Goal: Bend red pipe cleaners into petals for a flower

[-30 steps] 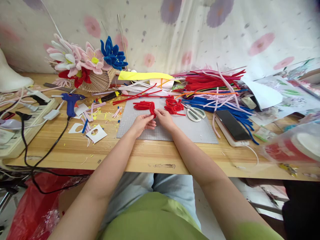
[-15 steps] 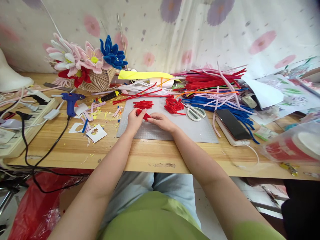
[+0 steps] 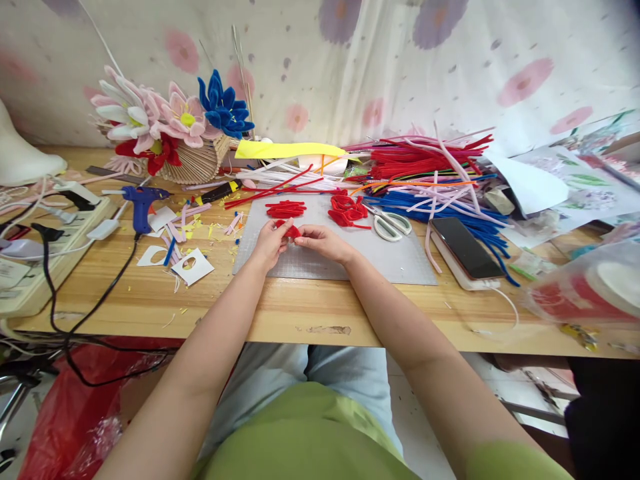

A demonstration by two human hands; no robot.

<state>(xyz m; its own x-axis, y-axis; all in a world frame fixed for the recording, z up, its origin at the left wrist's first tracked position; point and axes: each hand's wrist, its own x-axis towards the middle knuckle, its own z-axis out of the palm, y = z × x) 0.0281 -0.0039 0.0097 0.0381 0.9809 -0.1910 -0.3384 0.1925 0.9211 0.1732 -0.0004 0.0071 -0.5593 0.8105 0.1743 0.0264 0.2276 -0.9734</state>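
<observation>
Over the grey cutting mat [image 3: 395, 263], my left hand [image 3: 271, 245] and my right hand [image 3: 324, 243] meet with fingers closed on a small bent red pipe cleaner piece [image 3: 292, 232]. Part of that piece is hidden by my fingers. Just beyond my left hand lies a bundle of short red pipe cleaner pieces [image 3: 286, 209]. Looped red pipe cleaner shapes [image 3: 349, 209] rest on the mat beyond my right hand. Beside them are scissors [image 3: 390, 224] with pale handles, lying flat.
At left are a blue glue gun [image 3: 143, 205], a power strip [image 3: 55, 257] with cables, and white card scraps [image 3: 194, 267]. Pipe cleaner flowers [image 3: 187, 120] stand behind. Red pipe cleaners [image 3: 425, 160] and blue ones [image 3: 440, 215] pile at the back right, near a phone [image 3: 467, 248].
My left fingers have curled and shifted slightly around the red piece, which now shows more bent between my hands. Everything else on the table stays put.
</observation>
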